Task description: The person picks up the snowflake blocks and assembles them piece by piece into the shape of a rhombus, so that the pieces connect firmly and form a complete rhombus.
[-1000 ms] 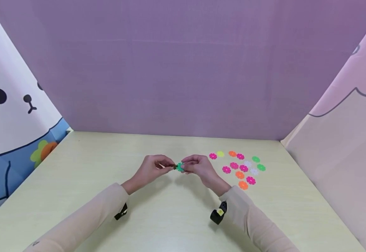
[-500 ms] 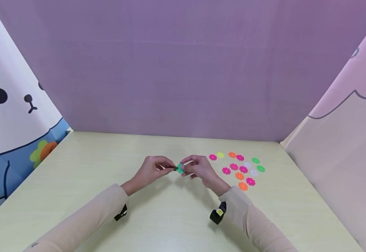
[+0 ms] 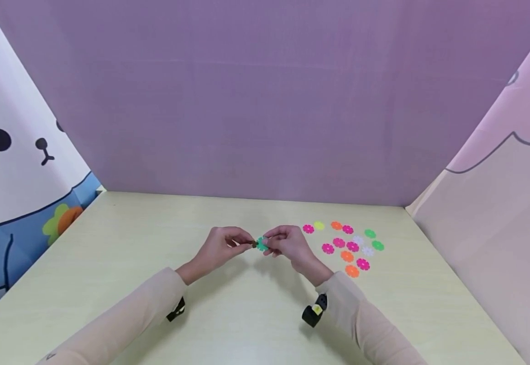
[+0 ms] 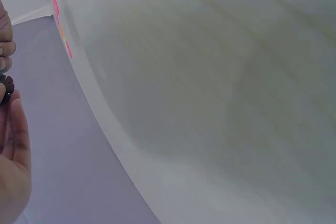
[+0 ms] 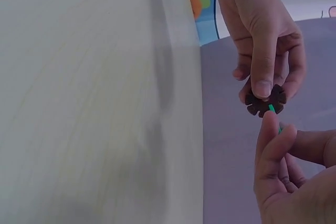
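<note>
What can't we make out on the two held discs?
Brown disc: right wrist view, left hand covers part; left wrist view, frame edge cuts it off.
Green disc: head view, right hand covers part; right wrist view, it hides most.
Join depth: head view, too small.

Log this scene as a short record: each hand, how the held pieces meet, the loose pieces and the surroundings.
Left hand: pinches a brown disc
Right hand: pinches a teal disc
Contact: disc edges meet; whether interlocked, cannot tell
Loose pieces: six pink discs, three orange discs, two light green discs, two white discs, one yellow disc
Surface: pale table
Backdrop: purple panel
</note>
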### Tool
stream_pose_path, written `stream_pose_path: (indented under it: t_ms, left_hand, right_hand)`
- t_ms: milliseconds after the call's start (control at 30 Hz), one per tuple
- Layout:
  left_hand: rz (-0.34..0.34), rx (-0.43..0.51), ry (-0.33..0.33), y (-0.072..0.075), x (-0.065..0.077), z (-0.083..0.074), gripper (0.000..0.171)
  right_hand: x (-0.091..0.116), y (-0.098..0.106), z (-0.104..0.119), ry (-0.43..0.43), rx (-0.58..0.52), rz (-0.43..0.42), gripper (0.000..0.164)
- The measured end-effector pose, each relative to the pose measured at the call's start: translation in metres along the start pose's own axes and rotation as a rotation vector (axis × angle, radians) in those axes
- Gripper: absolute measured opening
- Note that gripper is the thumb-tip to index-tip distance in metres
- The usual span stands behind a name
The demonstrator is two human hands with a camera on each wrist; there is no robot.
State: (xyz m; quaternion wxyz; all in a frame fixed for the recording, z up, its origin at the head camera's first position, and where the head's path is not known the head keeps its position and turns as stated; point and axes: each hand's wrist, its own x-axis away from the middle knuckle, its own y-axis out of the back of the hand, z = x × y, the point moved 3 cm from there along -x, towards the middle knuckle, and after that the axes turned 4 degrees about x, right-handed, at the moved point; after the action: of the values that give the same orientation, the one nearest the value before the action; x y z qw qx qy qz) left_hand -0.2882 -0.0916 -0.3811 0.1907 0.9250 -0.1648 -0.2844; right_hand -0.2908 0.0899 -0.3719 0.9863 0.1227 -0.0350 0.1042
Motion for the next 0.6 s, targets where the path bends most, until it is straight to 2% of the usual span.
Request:
stream_pose_path:
  t_ms: [133, 333, 600]
  left_hand:
    - [-0.011, 0.004, -0.039, -0.0013, -0.0008, -0.0026, 0.011]
    - [-0.036, -0.002, -0.088, -0.0039, -0.001, -0.006, 0.011]
    - [-0.065, 0.011, -0.102, -0.0044, -0.0007, -0.0073, 0.011]
  right_hand:
    - [-0.0004, -0.0003, 0.0007, 0.01, -0.007, -0.013, 0.014]
    - [0.0006, -0.0012, 0.0003, -0.041, -0.061, -0.043, 0.013]
    - [0.0024, -0.004, -0.002, -0.048, -0.14, -0.086, 0.016]
